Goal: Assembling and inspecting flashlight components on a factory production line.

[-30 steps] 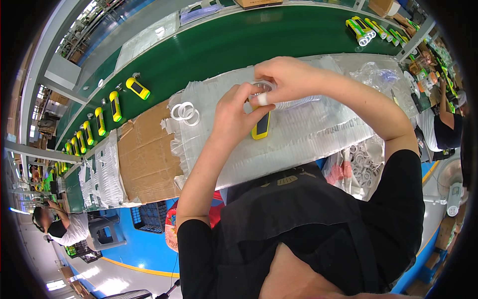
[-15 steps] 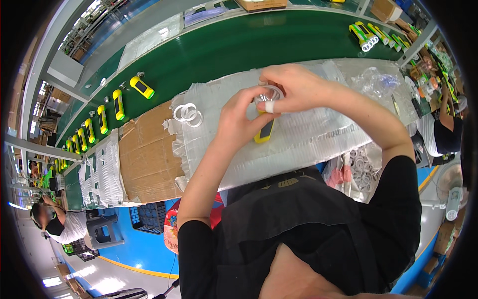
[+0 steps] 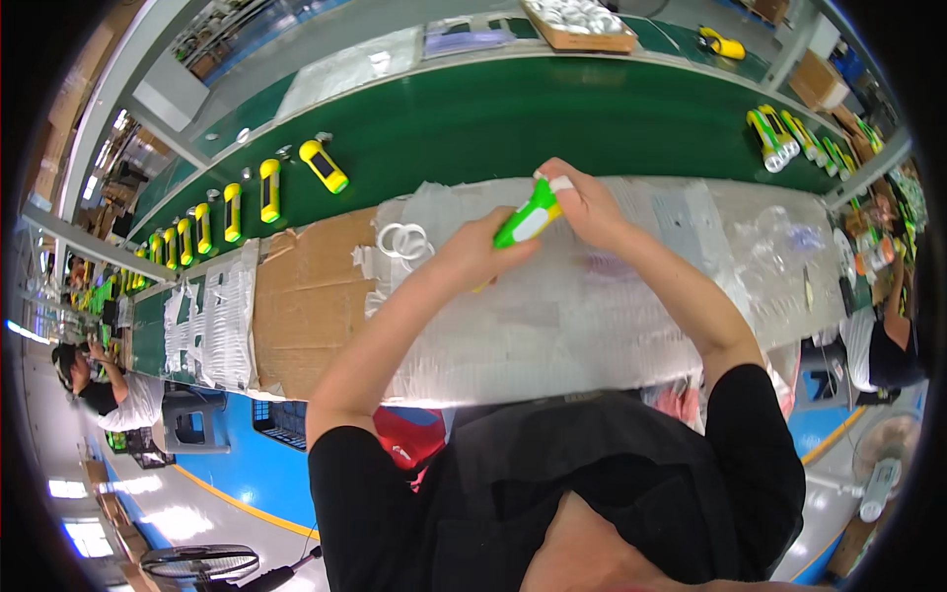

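A green, yellow and white flashlight [image 3: 530, 219] is held tilted above the covered work table [image 3: 552, 345]. My left hand [image 3: 481, 249] is closed round its lower-left end. At the upper-right end, the fingers of my right hand [image 3: 590, 209] are closed round the flashlight's head; one finger has a white wrapping. The right hand covers the head, so the lens end cannot be seen. Left of my left hand, a few white rings [image 3: 402, 241] lie overlapping on the plastic sheeting.
Yellow flashlights [image 3: 270, 190] stand in a row along the green belt [image 3: 434, 128] on the left, and more [image 3: 772, 140] lie at the far right. Brown cardboard [image 3: 311, 306] covers the table's left part. Clear plastic bags [image 3: 779, 237] lie right. Beyond the belt sits a box of white parts [image 3: 582, 39].
The flashlight has gone from upright beneath a clear round part to tilted, its green and white side showing. My right hand has shifted right, now round its head. The view has also shifted.
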A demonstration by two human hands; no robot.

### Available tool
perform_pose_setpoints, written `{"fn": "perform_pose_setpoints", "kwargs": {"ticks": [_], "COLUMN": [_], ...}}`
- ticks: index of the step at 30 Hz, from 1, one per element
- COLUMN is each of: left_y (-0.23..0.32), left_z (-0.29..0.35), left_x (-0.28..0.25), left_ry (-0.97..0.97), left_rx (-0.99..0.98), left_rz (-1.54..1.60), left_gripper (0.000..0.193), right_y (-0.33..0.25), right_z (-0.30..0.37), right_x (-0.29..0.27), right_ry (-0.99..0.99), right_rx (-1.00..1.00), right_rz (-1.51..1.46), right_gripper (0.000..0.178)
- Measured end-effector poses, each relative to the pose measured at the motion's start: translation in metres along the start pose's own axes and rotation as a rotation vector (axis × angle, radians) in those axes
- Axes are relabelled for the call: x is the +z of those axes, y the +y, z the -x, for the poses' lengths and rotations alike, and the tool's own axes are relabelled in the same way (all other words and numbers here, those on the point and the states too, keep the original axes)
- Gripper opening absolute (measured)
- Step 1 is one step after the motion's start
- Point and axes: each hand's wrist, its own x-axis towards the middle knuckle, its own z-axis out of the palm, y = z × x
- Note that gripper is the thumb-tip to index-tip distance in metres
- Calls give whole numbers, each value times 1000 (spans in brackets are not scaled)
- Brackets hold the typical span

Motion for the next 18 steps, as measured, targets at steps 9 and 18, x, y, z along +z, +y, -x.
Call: {"fn": "perform_pose_setpoints", "kwargs": {"ticks": [9,18], "left_y": [-113,-216], "left_z": [-85,-94], "left_x": [-110,-183], "left_ry": [914,839], "left_rx": [151,-374], "left_rz": [-703,-680], "left_gripper": [73,37], "right_y": [147,213], "right_z": [-69,-40], "right_x": [-63,-169], "right_ry": [499,624], "right_rx": [174,342], "right_rz": [69,1135], "right_gripper": [29,42]}}
